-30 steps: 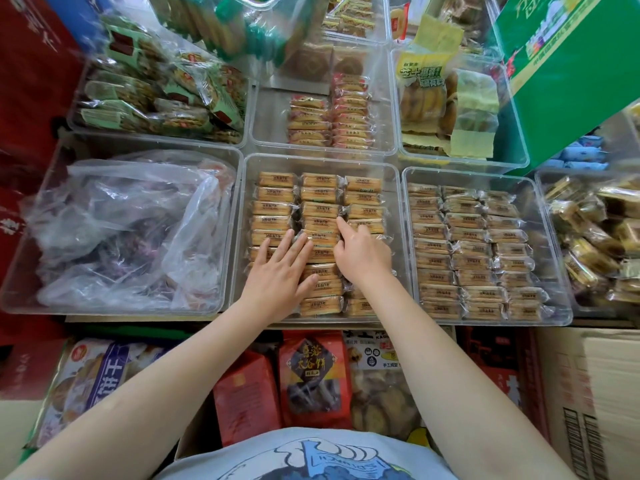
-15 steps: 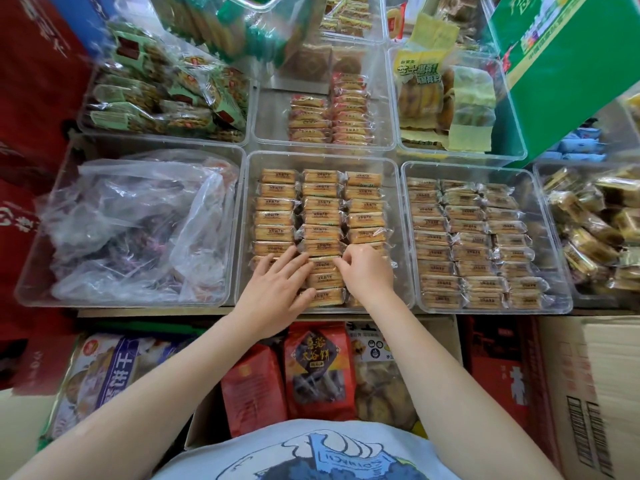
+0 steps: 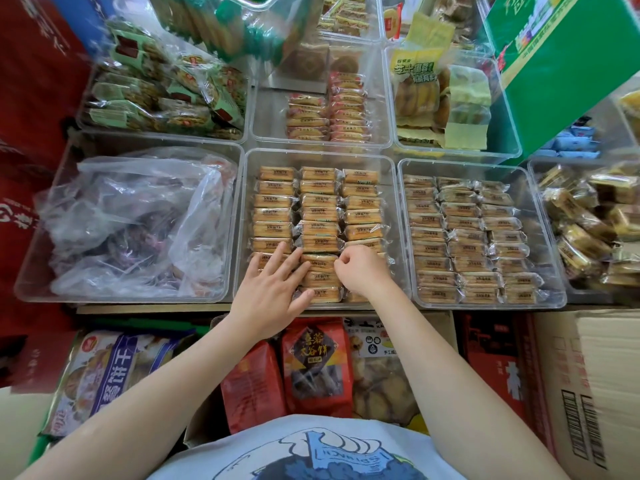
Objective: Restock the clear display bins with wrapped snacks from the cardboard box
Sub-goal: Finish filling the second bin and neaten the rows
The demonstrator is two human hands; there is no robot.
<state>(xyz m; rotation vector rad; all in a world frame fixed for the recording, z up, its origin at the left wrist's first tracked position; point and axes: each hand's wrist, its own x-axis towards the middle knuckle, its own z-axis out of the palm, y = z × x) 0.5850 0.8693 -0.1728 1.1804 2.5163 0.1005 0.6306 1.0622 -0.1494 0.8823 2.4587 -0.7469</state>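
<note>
- The left hand (image 3: 273, 292) lies flat and open, fingers spread, on the near rows of wrapped snacks (image 3: 320, 216) in the middle clear bin (image 3: 242, 216); it grips nothing.
- The right hand (image 3: 360, 270) is curled loosely, fingertips pinched at the end of a wrapper in the middle column — whether it truly has hold of that packet I cannot tell.
- The snacks stand in three neat columns, golden-brown in clear film, each with a dark printed band too small to read.
- The bin to the right (image 3: 401, 237) carries paler packets in similar rows; the one to the left holds a crumpled clear plastic bag (image 3: 138, 220).
- Behind, a yellow packet (image 3: 414, 69) bears green characters, "芝士" legible at the start.
- Below the bins, a red pouch (image 3: 317, 365) shows a dark diamond label reading "太谷饼" — beside it a blue-and-white bag (image 3: 110, 372) marked "饼干".
- A cardboard box (image 3: 588, 386) with two barcodes sits at lower right, a green carton (image 3: 568, 64) at upper right.
</note>
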